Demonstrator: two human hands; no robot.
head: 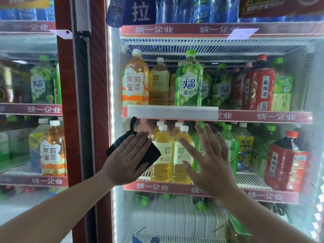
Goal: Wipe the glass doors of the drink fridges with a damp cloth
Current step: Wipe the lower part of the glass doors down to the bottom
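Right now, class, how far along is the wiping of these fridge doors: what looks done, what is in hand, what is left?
Done: the right fridge door looks clear before the orange tea bottle. In hand: the left hand presses a black cloth flat on it; the right hand is spread beside it. Left: that door's hazy right edge and the misty left fridge door.

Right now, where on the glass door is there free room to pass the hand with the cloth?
Free glass: above the white bar, up to the blue sign; right of the right hand; below both hands. Crowded: the left hand with the black cloth sits between red frame, bar and right hand.
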